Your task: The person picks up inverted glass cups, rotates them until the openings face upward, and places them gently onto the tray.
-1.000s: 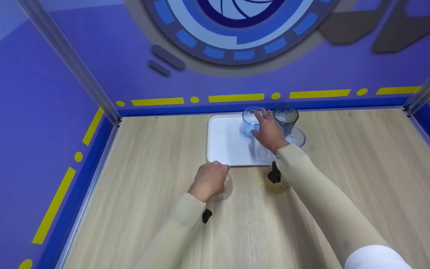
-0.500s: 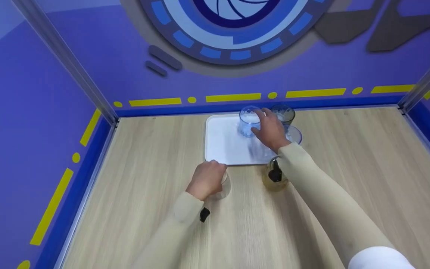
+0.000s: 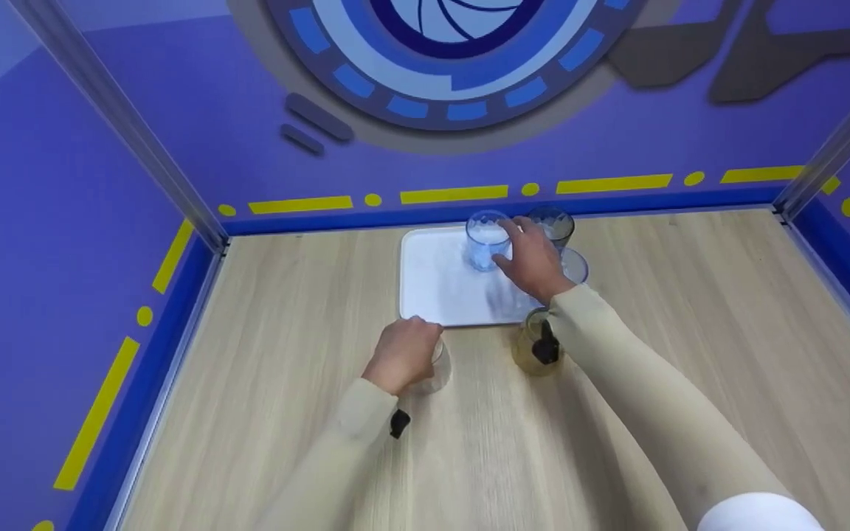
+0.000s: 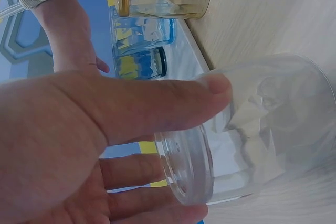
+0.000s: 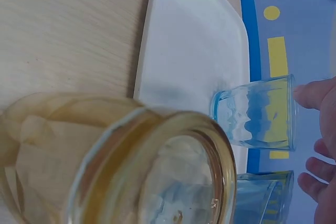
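My left hand grips a clear jar by its thick rim, thumb on one side and fingers on the other. The jar stands on the table in front of the tray. My right hand reaches over the white tray with its fingers spread. Its thumb tip is right at the rim of a light-blue glass, which stands upright on the tray. A dark glass and a clear glass with a purplish rim stand beside that hand, partly hidden by it.
An amber jar stands before the tray's front edge, beneath my right forearm. Behind the tray rises a blue-purple printed wall. Another panel bounds the wooden table on the left.
My right hand has drawn slightly to the right of the light-blue glass, which stays in place on the tray. My left hand keeps its hold on the clear jar. The head view has shifted slightly.
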The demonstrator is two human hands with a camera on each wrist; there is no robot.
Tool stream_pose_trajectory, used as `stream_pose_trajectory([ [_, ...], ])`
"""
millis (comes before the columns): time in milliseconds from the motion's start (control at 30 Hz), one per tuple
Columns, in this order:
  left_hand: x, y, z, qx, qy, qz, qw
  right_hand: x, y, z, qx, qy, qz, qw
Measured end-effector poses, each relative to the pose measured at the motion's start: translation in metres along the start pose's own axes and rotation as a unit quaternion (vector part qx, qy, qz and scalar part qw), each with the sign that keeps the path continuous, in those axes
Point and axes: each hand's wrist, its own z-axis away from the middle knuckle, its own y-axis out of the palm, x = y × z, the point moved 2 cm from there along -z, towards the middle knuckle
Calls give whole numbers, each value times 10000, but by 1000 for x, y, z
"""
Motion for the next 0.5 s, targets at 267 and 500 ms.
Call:
stream_pose_trajectory([
  [267,0,1,-2,63,-89,-23,9999,-3,-5,5,-48,-93,-142,9998],
  [500,0,2,-3,126,-113,-40,9998,-4,-9,8,-143,-232,-144,9995],
])
